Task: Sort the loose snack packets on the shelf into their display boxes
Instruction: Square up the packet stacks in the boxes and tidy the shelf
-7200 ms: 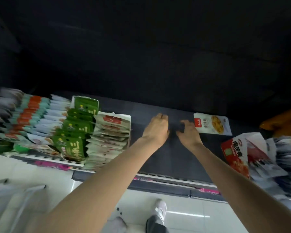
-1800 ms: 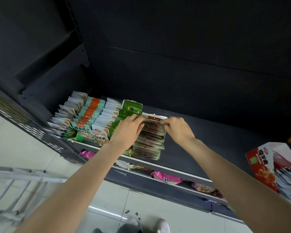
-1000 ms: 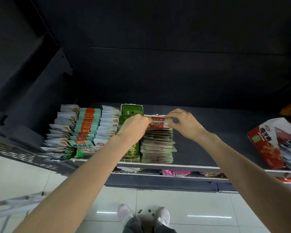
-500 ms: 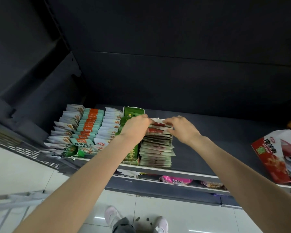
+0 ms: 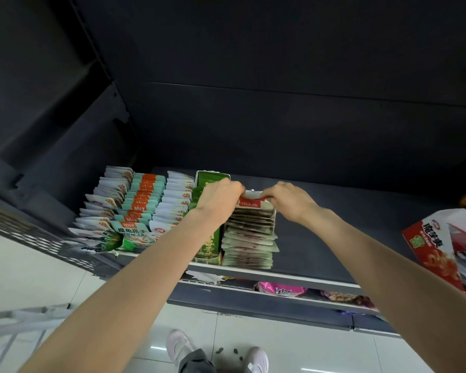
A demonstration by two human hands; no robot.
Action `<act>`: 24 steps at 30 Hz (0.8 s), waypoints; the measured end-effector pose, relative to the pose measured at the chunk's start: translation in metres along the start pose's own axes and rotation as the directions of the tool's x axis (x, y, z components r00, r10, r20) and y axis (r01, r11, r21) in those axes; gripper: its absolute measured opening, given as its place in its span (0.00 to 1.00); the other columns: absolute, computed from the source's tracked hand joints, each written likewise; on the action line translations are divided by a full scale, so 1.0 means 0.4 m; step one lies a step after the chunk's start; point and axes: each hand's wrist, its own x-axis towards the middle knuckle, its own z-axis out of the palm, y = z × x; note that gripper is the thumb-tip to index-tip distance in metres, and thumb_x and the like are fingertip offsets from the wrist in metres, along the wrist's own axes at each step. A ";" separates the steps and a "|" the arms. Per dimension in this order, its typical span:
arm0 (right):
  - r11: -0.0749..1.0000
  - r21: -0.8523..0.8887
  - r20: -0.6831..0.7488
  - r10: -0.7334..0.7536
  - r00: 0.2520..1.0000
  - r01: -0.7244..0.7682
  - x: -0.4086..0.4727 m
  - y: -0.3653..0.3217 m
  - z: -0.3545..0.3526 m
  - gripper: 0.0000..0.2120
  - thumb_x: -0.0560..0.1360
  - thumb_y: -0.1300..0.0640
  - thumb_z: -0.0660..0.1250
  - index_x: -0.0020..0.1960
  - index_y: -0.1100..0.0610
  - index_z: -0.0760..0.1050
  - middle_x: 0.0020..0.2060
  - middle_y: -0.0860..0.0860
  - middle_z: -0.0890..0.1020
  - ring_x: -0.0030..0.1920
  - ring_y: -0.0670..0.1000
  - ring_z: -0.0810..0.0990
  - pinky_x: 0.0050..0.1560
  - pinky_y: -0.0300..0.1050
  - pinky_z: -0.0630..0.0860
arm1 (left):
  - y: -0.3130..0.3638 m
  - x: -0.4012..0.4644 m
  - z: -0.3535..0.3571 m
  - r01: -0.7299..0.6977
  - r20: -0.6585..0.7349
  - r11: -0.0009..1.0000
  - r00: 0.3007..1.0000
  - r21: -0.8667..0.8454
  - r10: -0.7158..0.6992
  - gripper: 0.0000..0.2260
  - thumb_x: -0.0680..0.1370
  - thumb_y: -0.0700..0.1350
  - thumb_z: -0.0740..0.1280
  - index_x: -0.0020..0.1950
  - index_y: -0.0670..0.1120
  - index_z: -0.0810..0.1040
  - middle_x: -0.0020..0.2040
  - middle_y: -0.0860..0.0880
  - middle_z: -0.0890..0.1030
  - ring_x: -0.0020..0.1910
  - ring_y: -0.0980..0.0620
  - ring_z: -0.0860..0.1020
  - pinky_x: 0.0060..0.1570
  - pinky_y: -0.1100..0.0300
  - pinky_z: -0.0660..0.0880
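Mostly sorted, my left hand and right hand pinch one red-topped packet at its row's back, the red box unfilled

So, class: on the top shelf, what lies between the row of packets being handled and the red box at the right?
In the head view, only bare dark shelf lies between the packet row and the red box.

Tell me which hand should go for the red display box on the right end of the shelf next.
Right. The right hand is on the side of the packet row that faces the red display box, with bare shelf between. The left hand would have to cross over the row and the right arm.
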 end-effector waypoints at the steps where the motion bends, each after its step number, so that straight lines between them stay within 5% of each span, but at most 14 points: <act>1: 0.999 0.034 -0.024 0.000 1.000 0.000 -0.009 0.000 -0.006 0.16 0.81 0.57 0.54 0.64 0.48 0.74 0.53 0.53 0.75 0.58 0.54 0.73 0.54 0.46 0.70 | 0.000 -0.003 -0.006 -0.001 -0.023 1.000 1.000 0.014 0.001 0.12 0.76 0.35 0.62 0.55 0.47 0.78 0.46 0.46 0.80 0.44 0.46 0.80 0.41 0.54 0.77; 7: 0.942 0.335 -0.145 0.027 0.989 0.023 -0.037 0.000 -0.005 0.14 0.80 0.57 0.56 0.58 0.52 0.78 0.43 0.47 0.79 0.38 0.44 0.74 0.38 0.36 0.67 | -0.008 -0.020 -0.035 0.019 -0.106 0.999 0.994 0.030 -0.016 0.10 0.77 0.40 0.64 0.55 0.50 0.79 0.50 0.46 0.78 0.46 0.47 0.79 0.40 0.57 0.73; 11: 0.856 0.517 -0.085 0.065 0.994 -0.011 -0.043 -0.004 -0.011 0.15 0.78 0.45 0.60 0.56 0.51 0.80 0.49 0.45 0.82 0.50 0.44 0.79 0.47 0.36 0.71 | 0.004 0.002 -0.030 0.048 0.008 0.999 0.999 -0.016 -0.048 0.10 0.76 0.40 0.67 0.57 0.46 0.74 0.49 0.45 0.81 0.45 0.46 0.80 0.40 0.55 0.74; 15: 0.941 0.338 -0.085 0.035 0.996 -0.004 -0.041 0.005 -0.016 0.12 0.78 0.54 0.64 0.58 0.53 0.79 0.52 0.50 0.83 0.51 0.49 0.80 0.52 0.44 0.76 | 0.002 -0.005 -0.018 0.016 -0.048 0.997 0.999 -0.081 -0.020 0.21 0.75 0.39 0.67 0.66 0.46 0.66 0.48 0.46 0.78 0.43 0.48 0.78 0.37 0.55 0.75; 19: 0.998 0.064 -0.166 0.027 0.986 -0.017 -0.039 -0.013 -0.008 0.10 0.79 0.57 0.60 0.53 0.55 0.80 0.45 0.54 0.84 0.45 0.55 0.81 0.47 0.51 0.78 | -0.005 -0.010 -0.010 -0.051 -0.069 0.998 0.996 -0.045 0.048 0.14 0.76 0.40 0.66 0.62 0.43 0.76 0.56 0.46 0.71 0.55 0.48 0.72 0.48 0.56 0.75; 24: 0.997 0.072 -0.094 0.043 0.995 -0.037 -0.035 -0.020 0.009 0.11 0.75 0.57 0.63 0.57 0.52 0.75 0.45 0.54 0.80 0.47 0.57 0.79 0.43 0.48 0.74 | 0.006 0.002 -0.015 -0.138 0.064 0.990 0.989 0.030 0.136 0.12 0.77 0.40 0.65 0.60 0.44 0.73 0.55 0.44 0.76 0.52 0.45 0.78 0.47 0.53 0.78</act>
